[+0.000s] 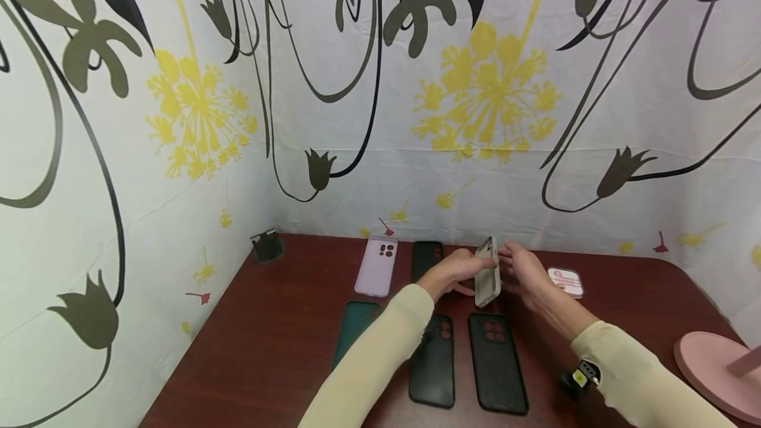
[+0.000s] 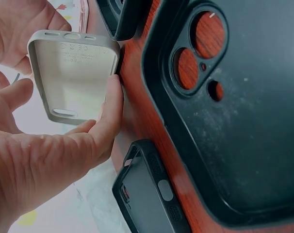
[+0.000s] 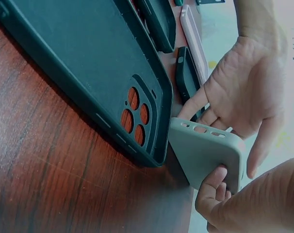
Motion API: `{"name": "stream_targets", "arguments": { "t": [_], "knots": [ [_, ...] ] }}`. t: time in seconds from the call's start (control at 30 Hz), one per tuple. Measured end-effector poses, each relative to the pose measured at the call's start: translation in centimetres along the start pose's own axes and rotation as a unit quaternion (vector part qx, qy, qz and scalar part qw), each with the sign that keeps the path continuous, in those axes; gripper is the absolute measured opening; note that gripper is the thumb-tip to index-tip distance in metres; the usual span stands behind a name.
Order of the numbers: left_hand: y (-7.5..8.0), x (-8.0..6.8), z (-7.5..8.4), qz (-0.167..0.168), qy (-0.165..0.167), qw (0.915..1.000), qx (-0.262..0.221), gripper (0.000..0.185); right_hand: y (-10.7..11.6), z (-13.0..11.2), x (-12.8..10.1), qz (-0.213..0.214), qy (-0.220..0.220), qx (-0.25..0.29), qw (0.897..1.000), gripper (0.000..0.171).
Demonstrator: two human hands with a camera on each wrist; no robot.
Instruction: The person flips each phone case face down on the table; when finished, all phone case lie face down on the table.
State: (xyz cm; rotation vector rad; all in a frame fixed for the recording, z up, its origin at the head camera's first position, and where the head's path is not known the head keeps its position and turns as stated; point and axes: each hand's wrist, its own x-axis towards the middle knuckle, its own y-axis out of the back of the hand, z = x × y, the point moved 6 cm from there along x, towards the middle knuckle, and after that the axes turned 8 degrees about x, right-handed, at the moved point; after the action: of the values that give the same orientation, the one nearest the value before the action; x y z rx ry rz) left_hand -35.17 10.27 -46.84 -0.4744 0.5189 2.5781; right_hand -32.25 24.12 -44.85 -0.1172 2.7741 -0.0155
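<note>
Both hands meet over the far middle of the dark red table (image 1: 279, 342), holding one grey phone case (image 1: 487, 274) upright between them, its lower edge at or just above the tabletop; contact cannot be told. Left hand (image 1: 454, 271): fingers nearly straight, one finger (image 2: 109, 111) pressed along the case's side edge, thumb near the opposite edge; a light pinch, hand mostly open. The left wrist view shows the hollow inside of the grey phone case (image 2: 72, 75) facing this hand. Right hand (image 1: 523, 273): fingers curled round the other edge, with fingertips (image 3: 212, 182) hooked over the rim of the grey phone case (image 3: 207, 155) in the right wrist view; firm grip. Nearer the person than the hands, two dark cases lie flat side by side: a black case (image 1: 433, 362) under the left forearm and a dark green case (image 1: 496, 362) just to its right, camera cut-outs towards the hands. Left of the left forearm, a teal case (image 1: 355, 332). Beyond the left hand, a lilac case (image 1: 377, 267) and another dark case (image 1: 425, 260), partly hidden by that hand. Just right of the right hand, a small white and pink box (image 1: 565, 282). Far right of the right forearm, a pink round base (image 1: 716, 368).
</note>
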Motion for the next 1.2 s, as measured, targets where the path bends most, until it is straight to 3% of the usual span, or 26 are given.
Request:
{"name": "stream_targets", "arguments": {
  "t": [0.3, 0.67, 0.9, 1.2],
  "knots": [
    [0.3, -0.1, 0.1, -0.009, -0.009, 0.9999, 0.007, 0.043, -0.4, 0.1, 0.1, -0.002, -0.002, -0.009, 1.000, 0.077],
    [0.8, 0.0, 0.1, -0.021, -0.022, 0.9995, -0.013, 0.034, -0.6, 1.1, 0.9, -0.061, -0.020, -0.019, 0.998, 0.081],
    [0.4, -0.2, 0.3, -0.043, -0.028, 0.9972, -0.055, 0.034, 0.0, 1.8, 1.5, -0.061, -0.032, -0.022, 0.997, 0.083],
    [0.6, 0.0, 0.7, -0.038, -0.034, 0.9929, -0.108, 0.053, -0.3, 2.2, 2.0, -0.056, -0.041, -0.024, 0.997, 0.082]
  ]
}}
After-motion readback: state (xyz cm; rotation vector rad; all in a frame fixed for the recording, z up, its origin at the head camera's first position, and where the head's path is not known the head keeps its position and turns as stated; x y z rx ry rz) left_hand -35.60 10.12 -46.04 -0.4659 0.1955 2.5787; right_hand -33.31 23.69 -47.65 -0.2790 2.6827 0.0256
